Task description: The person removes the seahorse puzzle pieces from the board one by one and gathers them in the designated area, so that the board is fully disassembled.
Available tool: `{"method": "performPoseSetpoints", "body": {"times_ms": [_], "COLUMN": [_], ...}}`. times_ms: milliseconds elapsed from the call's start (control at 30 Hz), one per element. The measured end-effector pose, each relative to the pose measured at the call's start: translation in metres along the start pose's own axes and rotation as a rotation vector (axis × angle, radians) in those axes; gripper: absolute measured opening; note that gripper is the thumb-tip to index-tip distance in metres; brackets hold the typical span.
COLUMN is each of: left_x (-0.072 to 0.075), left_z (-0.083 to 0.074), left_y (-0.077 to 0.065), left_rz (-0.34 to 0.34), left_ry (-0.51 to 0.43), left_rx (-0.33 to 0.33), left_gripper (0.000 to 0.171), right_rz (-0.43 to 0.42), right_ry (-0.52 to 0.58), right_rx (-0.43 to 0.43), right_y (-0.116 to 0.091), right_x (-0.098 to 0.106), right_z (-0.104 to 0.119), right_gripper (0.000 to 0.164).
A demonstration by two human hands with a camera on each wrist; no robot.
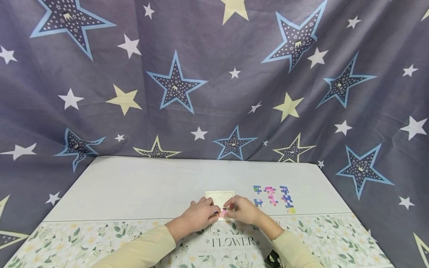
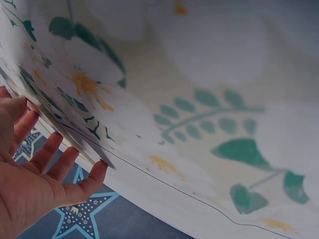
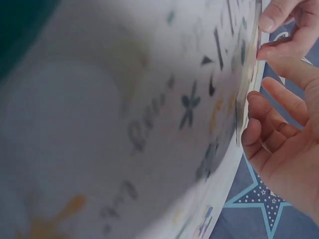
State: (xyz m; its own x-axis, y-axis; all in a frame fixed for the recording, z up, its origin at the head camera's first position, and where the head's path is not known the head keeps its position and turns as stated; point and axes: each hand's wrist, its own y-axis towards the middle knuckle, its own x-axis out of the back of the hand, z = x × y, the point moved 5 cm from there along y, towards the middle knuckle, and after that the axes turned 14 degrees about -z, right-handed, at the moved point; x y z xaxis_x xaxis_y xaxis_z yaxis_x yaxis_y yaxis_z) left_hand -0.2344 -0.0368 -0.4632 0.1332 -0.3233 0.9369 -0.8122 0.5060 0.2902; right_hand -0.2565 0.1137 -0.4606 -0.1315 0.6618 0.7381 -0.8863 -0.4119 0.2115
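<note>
A small pale puzzle tray (image 1: 219, 194) with a raised rim lies on the table in the head view. My left hand (image 1: 198, 215) rests over its left side, and in the left wrist view spread fingers (image 2: 60, 159) touch the tray's edge. Thumb and forefinger of my right hand (image 1: 246, 210) pinch a pink puzzle piece (image 1: 223, 213) at the tray's lower part, partly hidden by the fingers. A bit of blue shows beside the left thumb. In the right wrist view the two hands almost meet along the tray's edge, with the right hand's other fingers (image 3: 259, 112) bent.
Right of the tray lie loose puzzle pieces: blue ones (image 1: 258, 203), a pink group (image 1: 270, 195), and a blue column (image 1: 286, 199) with a yellow piece (image 1: 291, 210) at its end. A flowered mat (image 1: 134, 230) covers the near table; a starry curtain (image 1: 214, 93) hangs behind.
</note>
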Motion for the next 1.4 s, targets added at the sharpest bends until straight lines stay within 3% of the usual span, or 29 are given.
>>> {"method": "performPoseSetpoints", "body": {"times_ms": [467, 667, 1400], "left_x": [0.001, 0.001, 0.001], "left_z": [0.002, 0.006, 0.013], "left_y": [-0.001, -0.003, -0.005], "left_rz": [0.028, 0.055, 0.06], "left_ry": [-0.008, -0.017, -0.034], "left_rx": [0.006, 0.015, 0.014], "left_gripper": [0.029, 0.033, 0.032], "right_rz": [0.005, 0.002, -0.013], "right_ry": [-0.087, -0.096, -0.08], "right_rx": [-0.007, -0.021, -0.074], "right_y": [0.002, 0.003, 0.004], "right_x": [-0.006, -0.007, -0.007], "right_z": [-0.001, -0.002, -0.006], "right_gripper": [0.029, 0.03, 0.026]}}
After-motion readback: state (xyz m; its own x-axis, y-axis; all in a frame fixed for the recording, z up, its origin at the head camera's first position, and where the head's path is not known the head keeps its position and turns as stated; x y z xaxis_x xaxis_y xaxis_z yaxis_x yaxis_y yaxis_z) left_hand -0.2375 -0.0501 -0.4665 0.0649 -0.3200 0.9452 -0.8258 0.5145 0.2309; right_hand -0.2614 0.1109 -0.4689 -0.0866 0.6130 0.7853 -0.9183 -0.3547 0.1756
